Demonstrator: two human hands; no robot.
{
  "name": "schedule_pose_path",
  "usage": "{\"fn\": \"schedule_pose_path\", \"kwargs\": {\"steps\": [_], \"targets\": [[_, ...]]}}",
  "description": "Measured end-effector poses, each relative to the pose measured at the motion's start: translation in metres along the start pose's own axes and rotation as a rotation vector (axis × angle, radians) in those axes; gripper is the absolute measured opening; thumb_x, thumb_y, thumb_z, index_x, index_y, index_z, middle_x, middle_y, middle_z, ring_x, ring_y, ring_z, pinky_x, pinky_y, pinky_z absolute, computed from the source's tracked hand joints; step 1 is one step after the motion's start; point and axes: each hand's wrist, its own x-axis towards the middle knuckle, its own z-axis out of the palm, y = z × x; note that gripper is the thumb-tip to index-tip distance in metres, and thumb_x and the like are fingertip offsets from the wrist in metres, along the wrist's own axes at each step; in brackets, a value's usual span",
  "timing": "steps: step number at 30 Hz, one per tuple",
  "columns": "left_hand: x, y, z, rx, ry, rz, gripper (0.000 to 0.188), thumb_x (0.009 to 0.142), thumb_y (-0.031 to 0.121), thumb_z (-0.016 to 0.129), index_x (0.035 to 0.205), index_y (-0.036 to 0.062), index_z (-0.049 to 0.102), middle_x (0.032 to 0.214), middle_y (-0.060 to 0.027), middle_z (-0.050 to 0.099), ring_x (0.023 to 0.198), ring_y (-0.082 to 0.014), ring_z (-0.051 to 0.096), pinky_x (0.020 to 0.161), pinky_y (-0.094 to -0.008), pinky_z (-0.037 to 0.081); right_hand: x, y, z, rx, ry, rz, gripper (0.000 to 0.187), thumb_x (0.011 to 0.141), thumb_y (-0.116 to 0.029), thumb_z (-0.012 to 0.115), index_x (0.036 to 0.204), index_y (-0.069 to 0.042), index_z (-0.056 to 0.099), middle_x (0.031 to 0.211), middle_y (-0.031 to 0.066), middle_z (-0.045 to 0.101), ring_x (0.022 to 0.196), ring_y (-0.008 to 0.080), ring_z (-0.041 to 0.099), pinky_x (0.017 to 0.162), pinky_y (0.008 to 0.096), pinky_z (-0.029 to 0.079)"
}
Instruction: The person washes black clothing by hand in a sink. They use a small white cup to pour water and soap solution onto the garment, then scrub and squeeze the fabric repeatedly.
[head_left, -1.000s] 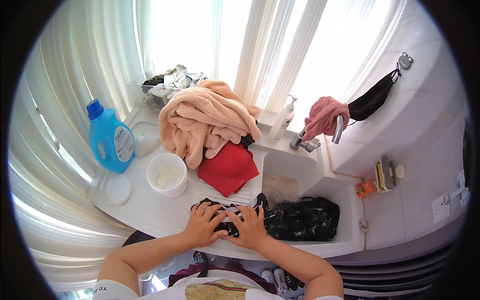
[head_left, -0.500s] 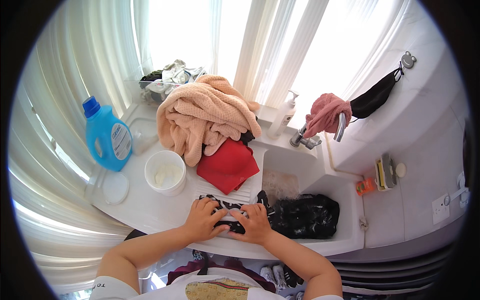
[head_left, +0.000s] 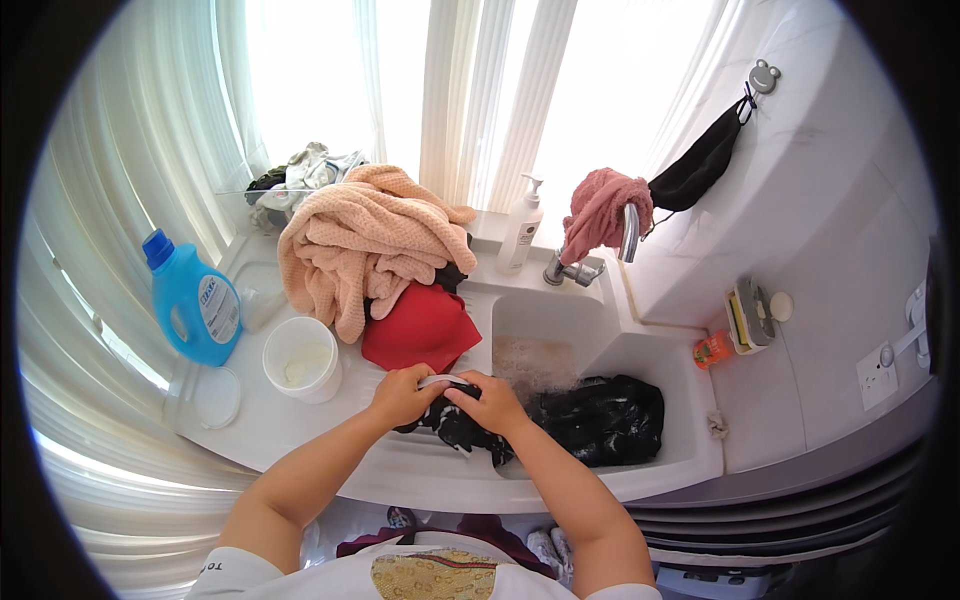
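A wet black-and-white patterned garment (head_left: 462,430) droops over the ribbed part of the white laundry sink (head_left: 300,440), at the edge of the basin. My left hand (head_left: 402,394) and my right hand (head_left: 488,403) both pinch its upper edge, where a pale band shows between the fingers. A red garment (head_left: 420,330) lies just beyond my hands on the ledge. To the right, a soaked black garment (head_left: 598,418) with suds on it rests in the basin, beside cloudy, foamy water (head_left: 535,365).
Left of my hands stand a white tub (head_left: 302,360) with pale stuff inside, its lid (head_left: 217,398) and a blue detergent bottle (head_left: 195,300). A peach towel (head_left: 370,240) is heaped behind. A pump bottle (head_left: 520,228) and a tap (head_left: 575,268) draped with a pink cloth (head_left: 605,205) stand at the back.
Both hands have gone from lying on the patterned garment to lifting its edge in their fingers, slightly farther from me. The view has shifted, so surroundings appear farther left.
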Motion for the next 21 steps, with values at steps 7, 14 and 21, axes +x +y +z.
{"fn": "schedule_pose_path", "kwargs": {"steps": [7,14,21], "targets": [[0.092,0.069,0.093,0.026,-0.007,0.264,0.032,0.081,0.021,0.071,0.108,0.0048,0.068,0.094,-0.0149,0.069,0.082,-0.0300,0.067,0.077,-0.0365,0.052,0.014,0.090,-0.136,0.083,0.061,0.474,0.035,0.084,-0.034,0.074,0.095,-0.001,0.071,0.085,0.0094,0.070,0.080,0.0154,0.063,0.076,0.0303,0.049],[0.138,0.057,0.200,0.518,0.009,0.064,0.055,0.081,0.021,0.071,0.133,0.0165,0.052,0.139,-0.0161,0.046,0.129,-0.0389,0.042,0.102,-0.0498,0.039,-0.008,0.207,-0.120,-0.524,-0.010,0.289,0.059,0.079,-0.032,0.076,0.129,-0.008,0.054,0.134,0.0214,0.049,0.125,0.0381,0.045,0.102,0.0445,0.040],[0.133,0.027,0.248,0.814,-0.537,-0.264,0.075,0.091,0.049,0.052,0.155,0.0323,0.017,0.162,-0.0116,-0.007,0.149,-0.0378,-0.001,0.115,-0.0614,0.005,-0.003,0.193,-0.088,-0.816,-0.568,0.528,0.104,0.077,-0.054,0.071,0.156,-0.020,0.012,0.159,0.0229,-0.006,0.147,0.0428,-0.004,0.112,0.0651,0.012]]}}
